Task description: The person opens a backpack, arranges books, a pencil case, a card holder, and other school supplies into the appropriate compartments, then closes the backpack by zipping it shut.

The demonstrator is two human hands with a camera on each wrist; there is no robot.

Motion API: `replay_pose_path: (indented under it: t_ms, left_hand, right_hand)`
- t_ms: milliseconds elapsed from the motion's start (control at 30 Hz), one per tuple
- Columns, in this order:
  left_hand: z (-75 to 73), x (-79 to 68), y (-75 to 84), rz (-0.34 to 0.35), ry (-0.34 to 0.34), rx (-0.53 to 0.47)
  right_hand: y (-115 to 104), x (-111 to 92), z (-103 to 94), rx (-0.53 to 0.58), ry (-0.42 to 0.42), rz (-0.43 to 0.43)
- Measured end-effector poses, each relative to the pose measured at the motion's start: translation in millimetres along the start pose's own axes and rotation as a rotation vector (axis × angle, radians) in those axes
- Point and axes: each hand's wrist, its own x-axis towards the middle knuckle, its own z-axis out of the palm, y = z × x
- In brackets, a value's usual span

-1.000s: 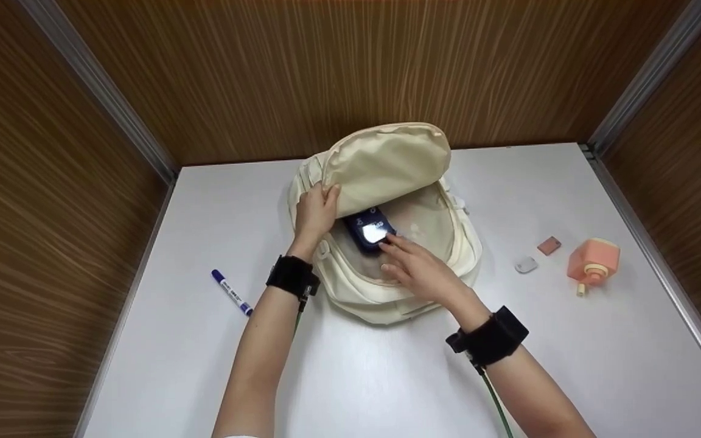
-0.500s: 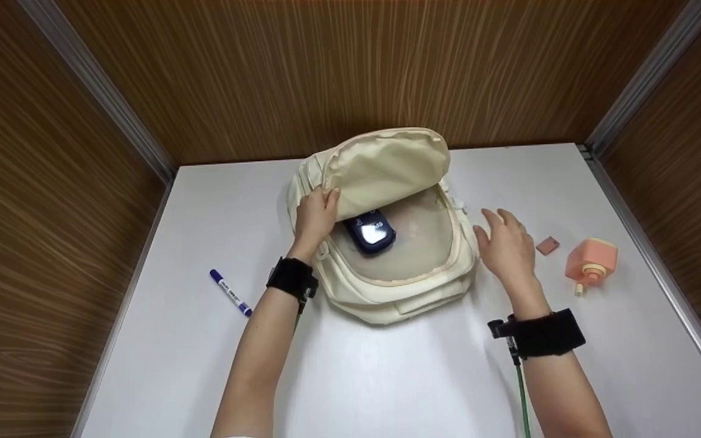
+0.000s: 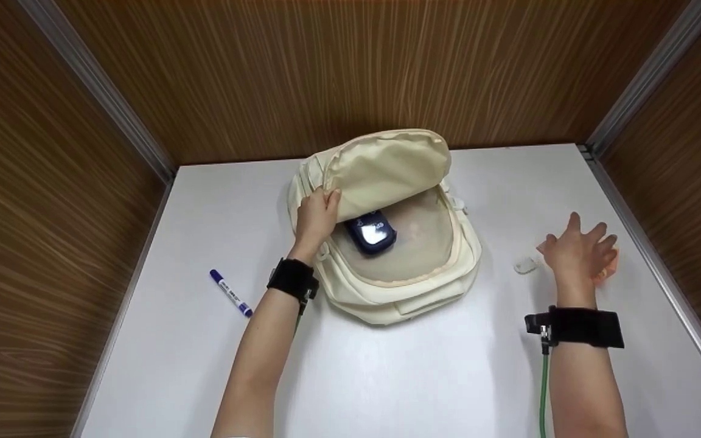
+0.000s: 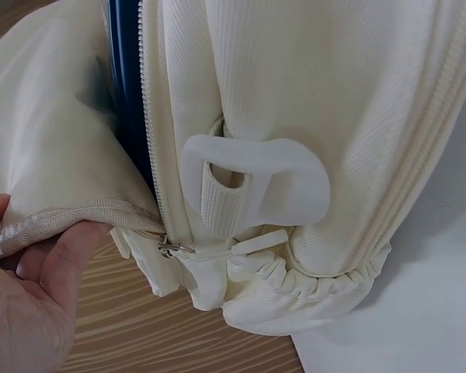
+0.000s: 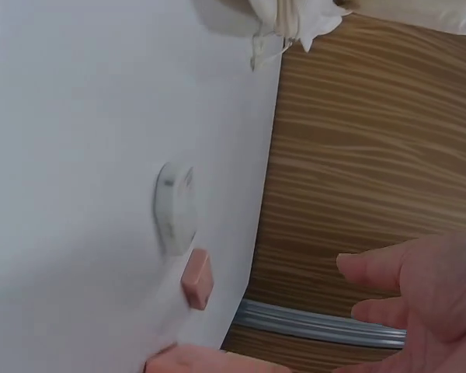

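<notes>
A cream backpack [image 3: 399, 301] lies on the table, its front flap [image 3: 393, 173] folded up. My left hand [image 3: 316, 214] grips the flap's zippered edge between thumb and fingers, seen close in the left wrist view beside a white strap buckle [image 4: 256, 179]. A dark blue case [image 3: 373, 234] with a shiny top and pale lettering lies inside the opening, partly under the flap. On the right, my right hand [image 3: 577, 249] is spread, holding nothing, above an orange pump bottle [image 3: 611, 269] that it mostly hides in the head view.
Left of the hand lie a small white rounded object [image 5: 175, 206] and a small pink block [image 5: 198, 278], the block largely covered in the head view. A blue-capped marker [image 3: 230, 293] lies left of the backpack. Wood-grain panels [image 3: 350, 73] enclose the table on three sides.
My right hand has left the blue case in the backpack and moved right, past the small white object, to over the orange bottle. The left hand keeps its grip on the flap.
</notes>
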Motion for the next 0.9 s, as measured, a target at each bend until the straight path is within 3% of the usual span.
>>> replay_pose_path:
  t_ms: [267, 433, 700, 900]
  left_hand:
    - [0.4, -1.0, 1.1, 0.008, -0.005, 0.016]
    - [0.5, -1.0, 0.9, -0.002, -0.010, 0.008]
    - [1.8, -1.5, 1.2, 0.003, -0.012, 0.021]
    - [1.7, -1.0, 1.8, 0.008, -0.010, 0.023]
  right_hand:
    - [26, 7, -4.0, 0.032, -0.065, 0.128]
    - [33, 5, -2.9, 0.018, -0.038, 0.180]
    - [40, 3, -7.9, 0.008, -0.073, 0.229]
    - [30, 1, -10.2, 0.091, 0.004, 0.205]
